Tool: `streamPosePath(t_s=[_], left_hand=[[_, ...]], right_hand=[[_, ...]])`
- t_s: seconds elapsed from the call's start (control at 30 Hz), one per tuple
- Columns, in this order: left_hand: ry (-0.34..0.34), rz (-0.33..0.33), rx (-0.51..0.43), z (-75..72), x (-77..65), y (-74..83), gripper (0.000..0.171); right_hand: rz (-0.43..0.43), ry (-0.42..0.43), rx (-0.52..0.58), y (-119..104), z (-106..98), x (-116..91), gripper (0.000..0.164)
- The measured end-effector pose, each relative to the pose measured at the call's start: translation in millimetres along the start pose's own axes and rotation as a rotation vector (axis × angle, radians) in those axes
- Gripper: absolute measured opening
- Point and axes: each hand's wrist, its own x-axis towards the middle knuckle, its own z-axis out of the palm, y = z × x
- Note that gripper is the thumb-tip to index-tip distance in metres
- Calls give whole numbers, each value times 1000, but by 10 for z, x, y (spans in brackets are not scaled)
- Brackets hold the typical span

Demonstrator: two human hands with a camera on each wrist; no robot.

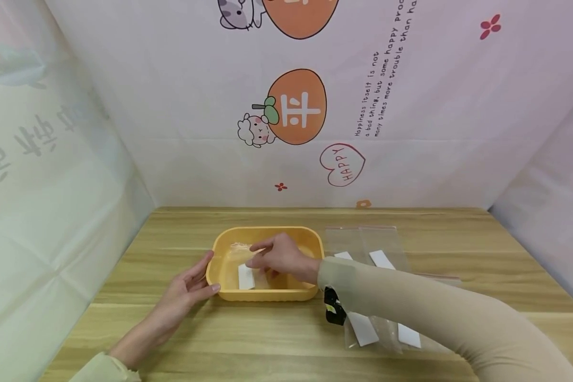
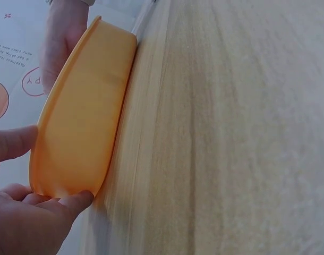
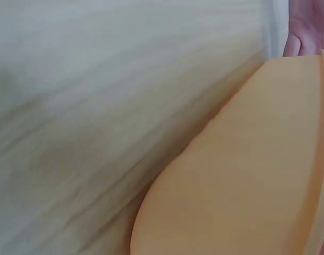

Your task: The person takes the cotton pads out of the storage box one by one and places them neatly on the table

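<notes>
A yellow plastic basin (image 1: 267, 295) with rounded corners stands on the wooden table. My left hand (image 1: 183, 294) grips its left end, the fingers and thumb spread along the rim; in the left wrist view, fingers (image 2: 77, 203) press against the outer wall. My right hand (image 1: 281, 257) reaches down inside the basin, its fingers apart. One fingertip touches or hangs just over a white label (image 1: 246, 277) in the basin. Clear crinkled plastic (image 1: 241, 247) lies near the label. What is under the right palm is hidden.
To the right of the basin lie several clear zip bags (image 1: 382, 236) with white labels (image 1: 363, 329), partly covered by the right forearm. A black device (image 1: 334, 307) is strapped below the right wrist. A printed cloth wall (image 1: 196, 159) stands behind the table.
</notes>
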Motion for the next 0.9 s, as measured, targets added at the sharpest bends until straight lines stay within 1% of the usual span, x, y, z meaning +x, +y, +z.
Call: streamPosePath(t_s=[0.1,0.27,0.37,0.53,0.7,0.8,0.9], left_hand=[[-3,2,-4,1,1,-6,85],[-6,2,-9,10,2,-3,85],[-11,2,-14,16,-2,0,85],[-14,3,-18,17,-6,-2,86],[-13,1,-14,11,-8,3,88],[-9,-1,-12,8,-9,5,89],[-3,-1,-9,2,-10,1,89]], right_hand=[[29,3,52,-8,50,8,51],[47,-38,62,-34,85,-11,62],[29,-41,26,-65,70,-33,66],[-2,-42,-20,-137,4,-78,68],[-39,-79,-57,-239,-95,-126,71],[-64,-85,-98,-304,-165,-151,73],[-69,-85,-116,-363,-236,-179,74]])
